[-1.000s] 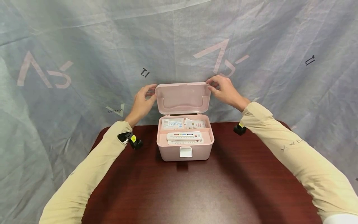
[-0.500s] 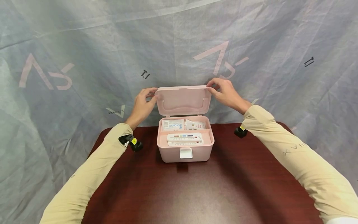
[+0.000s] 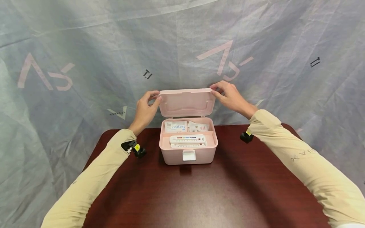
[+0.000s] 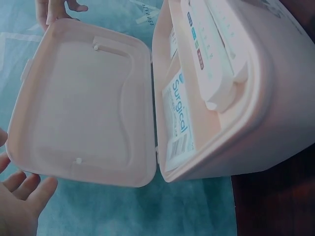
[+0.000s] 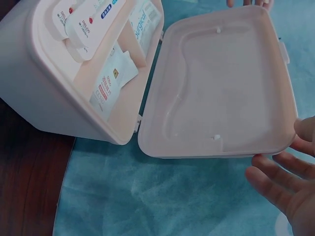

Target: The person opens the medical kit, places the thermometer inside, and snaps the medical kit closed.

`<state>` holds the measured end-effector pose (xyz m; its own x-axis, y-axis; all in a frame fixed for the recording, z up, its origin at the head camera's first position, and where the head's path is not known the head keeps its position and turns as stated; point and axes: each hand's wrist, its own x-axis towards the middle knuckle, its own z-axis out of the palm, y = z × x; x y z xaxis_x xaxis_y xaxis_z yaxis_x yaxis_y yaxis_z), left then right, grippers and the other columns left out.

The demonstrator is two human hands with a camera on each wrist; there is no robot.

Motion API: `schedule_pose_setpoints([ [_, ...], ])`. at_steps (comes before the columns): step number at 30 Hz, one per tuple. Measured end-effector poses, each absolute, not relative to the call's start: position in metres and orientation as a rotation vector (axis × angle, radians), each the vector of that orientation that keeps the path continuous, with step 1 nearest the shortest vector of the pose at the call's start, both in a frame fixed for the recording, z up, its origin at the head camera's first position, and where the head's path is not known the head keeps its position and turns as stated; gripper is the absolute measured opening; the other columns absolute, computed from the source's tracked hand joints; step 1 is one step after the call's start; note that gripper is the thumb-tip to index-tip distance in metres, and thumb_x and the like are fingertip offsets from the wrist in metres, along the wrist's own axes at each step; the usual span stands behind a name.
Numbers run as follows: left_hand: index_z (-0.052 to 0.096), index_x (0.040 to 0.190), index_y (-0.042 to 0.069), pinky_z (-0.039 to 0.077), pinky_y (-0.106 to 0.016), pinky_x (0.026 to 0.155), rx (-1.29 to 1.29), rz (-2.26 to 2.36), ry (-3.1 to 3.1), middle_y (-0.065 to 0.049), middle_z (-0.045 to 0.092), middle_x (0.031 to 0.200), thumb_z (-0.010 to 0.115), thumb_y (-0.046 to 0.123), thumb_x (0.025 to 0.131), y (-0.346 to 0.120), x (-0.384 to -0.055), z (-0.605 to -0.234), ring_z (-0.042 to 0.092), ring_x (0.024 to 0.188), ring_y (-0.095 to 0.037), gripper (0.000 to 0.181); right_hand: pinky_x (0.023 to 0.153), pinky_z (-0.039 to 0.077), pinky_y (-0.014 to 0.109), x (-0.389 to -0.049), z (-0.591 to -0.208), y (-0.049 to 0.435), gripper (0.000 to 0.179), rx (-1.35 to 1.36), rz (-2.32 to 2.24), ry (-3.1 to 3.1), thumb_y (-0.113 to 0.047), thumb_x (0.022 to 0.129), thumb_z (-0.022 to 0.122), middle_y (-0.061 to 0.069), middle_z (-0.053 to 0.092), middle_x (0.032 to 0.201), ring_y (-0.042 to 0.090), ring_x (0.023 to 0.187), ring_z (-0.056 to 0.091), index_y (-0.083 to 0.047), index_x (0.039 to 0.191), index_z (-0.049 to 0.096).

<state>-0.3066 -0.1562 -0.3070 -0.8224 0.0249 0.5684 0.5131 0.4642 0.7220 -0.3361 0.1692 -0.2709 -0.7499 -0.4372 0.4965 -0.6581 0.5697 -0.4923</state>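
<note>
A pink first-aid box [image 3: 188, 156] stands on the table with its lid [image 3: 186, 103] raised on the rear hinges. My left hand [image 3: 144, 109] holds the lid's upper left corner, thumb on the inner side and fingers behind the edge. At the opposite upper corner, my right hand [image 3: 232, 98] pinches the lid between thumb and fingers. Inside the front section lie two white thermometers [image 3: 188, 139], one overlapping the other. The back section has a packet marked "Surgical" [image 4: 178, 115] on the left and a white packet with red print [image 5: 109, 88] on the right.
A white latch [image 3: 189, 155] sits on the box's front wall. The dark red-brown table [image 3: 188, 196] extends forward of the box. Close behind the lid hangs a grey printed cloth [image 3: 114, 47]. Small black cameras hang under both beige sleeves [image 3: 99, 171].
The lid has tipped slightly forward, its top edge coming lower. Both hands have moved down with it, and the left fingers now lie closer round the corner. The box and its contents stay put.
</note>
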Motion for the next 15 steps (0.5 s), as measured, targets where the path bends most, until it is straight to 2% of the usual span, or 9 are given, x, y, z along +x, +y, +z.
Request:
schedule_pose_setpoints([
  [6, 0.06, 0.119, 0.003, 0.049, -0.046, 0.088, -0.461, -1.356, -2.208, -0.011, 0.058, 0.126, 0.06, 0.024, 0.095, -0.1575, -0.304, -0.3075, 0.056, 0.115, -0.021, 0.032, 0.075, 0.051, 0.044, -0.3339, -0.2717, 0.1688, 0.027, 0.928, 0.985, -2.486, -0.012, 0.095, 0.059, 0.017, 0.06, 0.113, 0.032, 0.09, 0.062, 0.003, 0.117, 0.062],
  [15, 0.061, 0.12, 0.007, 0.049, -0.045, 0.087, -0.461, -1.349, -2.216, -0.011, 0.062, 0.117, 0.061, 0.026, 0.094, -0.1574, -0.3027, -0.307, 0.057, 0.11, -0.021, 0.033, 0.071, 0.051, 0.043, -0.3309, -0.2718, 0.1709, 0.027, 0.935, 0.964, -2.496, -0.013, 0.094, 0.061, 0.016, 0.062, 0.111, 0.03, 0.088, 0.062, 0.002, 0.115, 0.063],
])
